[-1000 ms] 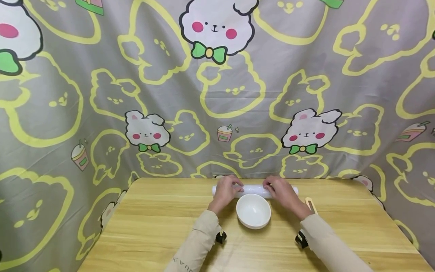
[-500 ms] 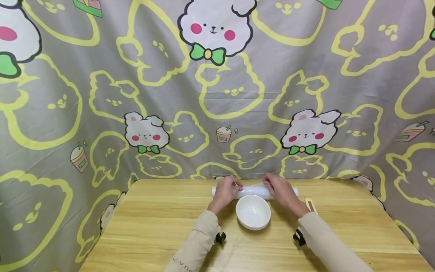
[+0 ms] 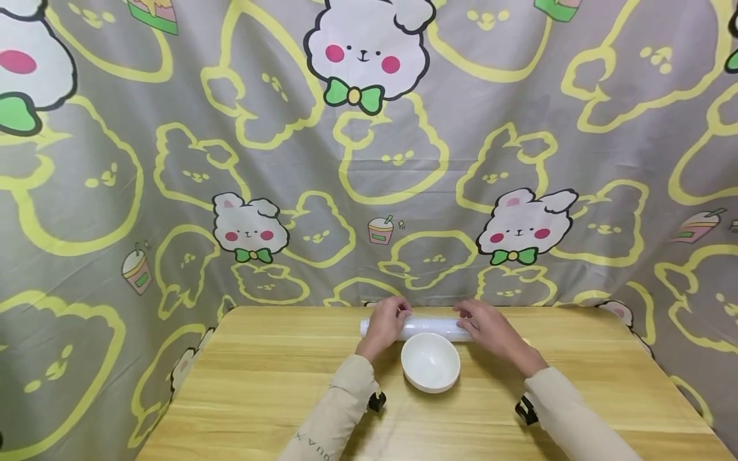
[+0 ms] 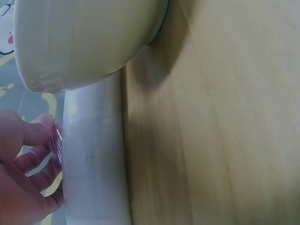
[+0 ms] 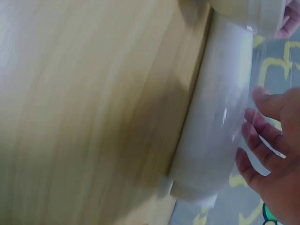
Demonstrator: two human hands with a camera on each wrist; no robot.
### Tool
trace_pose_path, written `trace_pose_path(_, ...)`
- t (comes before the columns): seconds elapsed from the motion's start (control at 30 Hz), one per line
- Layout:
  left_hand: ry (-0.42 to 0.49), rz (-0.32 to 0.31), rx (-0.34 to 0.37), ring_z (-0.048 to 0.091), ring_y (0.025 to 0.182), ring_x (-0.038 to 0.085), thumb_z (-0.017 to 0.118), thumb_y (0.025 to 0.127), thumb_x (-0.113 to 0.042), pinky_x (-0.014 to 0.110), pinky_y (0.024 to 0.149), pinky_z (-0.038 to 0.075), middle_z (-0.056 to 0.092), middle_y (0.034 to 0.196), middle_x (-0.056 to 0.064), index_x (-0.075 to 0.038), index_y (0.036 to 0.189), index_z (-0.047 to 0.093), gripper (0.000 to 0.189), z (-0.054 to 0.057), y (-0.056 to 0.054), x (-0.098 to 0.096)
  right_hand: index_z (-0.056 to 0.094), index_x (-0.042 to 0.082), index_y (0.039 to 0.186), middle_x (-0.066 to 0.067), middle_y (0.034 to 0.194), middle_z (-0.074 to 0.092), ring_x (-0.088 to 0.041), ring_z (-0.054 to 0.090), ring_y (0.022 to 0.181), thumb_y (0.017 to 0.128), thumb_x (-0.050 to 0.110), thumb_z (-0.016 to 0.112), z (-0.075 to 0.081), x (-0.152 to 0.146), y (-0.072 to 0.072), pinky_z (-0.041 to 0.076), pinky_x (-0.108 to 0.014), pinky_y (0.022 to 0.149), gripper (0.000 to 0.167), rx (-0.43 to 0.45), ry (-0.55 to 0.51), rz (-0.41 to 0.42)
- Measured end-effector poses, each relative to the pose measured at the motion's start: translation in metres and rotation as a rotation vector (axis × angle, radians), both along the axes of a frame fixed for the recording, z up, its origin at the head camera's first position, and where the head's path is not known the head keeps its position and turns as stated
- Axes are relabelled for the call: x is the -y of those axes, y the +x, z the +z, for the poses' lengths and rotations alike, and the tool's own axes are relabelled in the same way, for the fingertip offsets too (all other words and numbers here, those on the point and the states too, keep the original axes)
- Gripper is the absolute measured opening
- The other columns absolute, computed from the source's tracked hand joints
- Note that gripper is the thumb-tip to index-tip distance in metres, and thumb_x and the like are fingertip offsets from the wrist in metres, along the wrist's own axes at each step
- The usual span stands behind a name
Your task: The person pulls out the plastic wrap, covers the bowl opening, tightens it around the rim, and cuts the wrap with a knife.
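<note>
The roll of clear film [image 3: 431,326] lies crosswise on the table, at the lower middle of the head view. At its far side, the left hand [image 3: 387,323] pinches a creased bit of loose film [image 4: 57,145] between thumb and fingers. The right hand [image 3: 490,328], toward the roll's other end, holds nothing that shows: thumb and fingers stand apart, and whether the fingertips touch the roll I cannot tell. The step looks like lifting the film's free edge; it would go best with both hands pinching it, drawing evenly so it neither splits nor bunches. The white bowl [image 3: 430,368] sits just in front of the roll, so the roll should turn without nudging it. Patterned cloth [image 3: 323,160] fills the upper frame behind the table [image 3: 259,384].
</note>
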State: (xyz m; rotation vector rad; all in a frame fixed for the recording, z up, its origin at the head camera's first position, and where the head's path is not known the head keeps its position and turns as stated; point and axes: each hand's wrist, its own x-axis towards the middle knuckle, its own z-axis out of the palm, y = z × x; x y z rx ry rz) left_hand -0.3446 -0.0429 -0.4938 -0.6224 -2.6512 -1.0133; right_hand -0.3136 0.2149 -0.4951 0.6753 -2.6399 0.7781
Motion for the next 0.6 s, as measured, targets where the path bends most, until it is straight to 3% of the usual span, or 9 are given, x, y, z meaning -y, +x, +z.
trace_pose_path(0.27, 0.015, 0.006, 0.016, 0.062, 0.079, 0.013, 0.071, 0.096, -0.005, 0.026, 0.071, 0.054, 0.069, 0.083, 0.001, -0.01, 0.086, 0.07, 0.011, 0.001, -0.002, 0.004, 0.074, 0.004, 0.089, -0.005, 0.086, 0.069, -0.02, 0.065, 0.081, 0.09, -0.004, 0.073, -0.004, -0.011, -0.007, 0.058, -0.04, 0.07, 0.008, -0.053, 0.029, -0.022)
trace_pose_path(0.4, -0.009, -0.02, 0.031, 0.067, 0.086, 0.02, 0.075, 0.095, -0.013, 0.032, 0.077, 0.056, 0.073, 0.091, 0.005, -0.007, 0.095, 0.074, 0.006, 0.004, -0.001, 0.012, 0.071, 0.003, 0.09, -0.005, 0.086, 0.068, -0.021, 0.064, 0.079, 0.093, -0.003, 0.071, -0.005, -0.012, -0.01, 0.058, -0.041, 0.069, 0.006, -0.069, 0.029, -0.04)
trace_pose_path(0.5, -0.077, -0.045, 0.053, 0.068, 0.099, 0.027, 0.081, 0.089, -0.018, 0.04, 0.087, 0.056, 0.074, 0.102, 0.01, -0.003, 0.104, 0.076, 0.022, 0.007, 0.002, 0.022, 0.07, 0.004, 0.093, -0.005, 0.087, 0.067, -0.022, 0.064, 0.08, 0.094, -0.002, 0.069, -0.006, -0.012, -0.012, 0.058, -0.043, 0.07, 0.006, -0.065, 0.034, -0.055)
trace_pose_path(0.6, -0.132, -0.055, 0.073, 0.067, 0.106, 0.031, 0.084, 0.087, -0.017, 0.043, 0.093, 0.055, 0.073, 0.108, 0.012, -0.002, 0.104, 0.077, 0.023, 0.008, 0.004, 0.033, 0.068, 0.004, 0.096, -0.005, 0.087, 0.066, -0.023, 0.064, 0.081, 0.096, -0.001, 0.067, -0.006, -0.012, -0.013, 0.059, -0.044, 0.071, 0.006, -0.059, 0.046, -0.06)
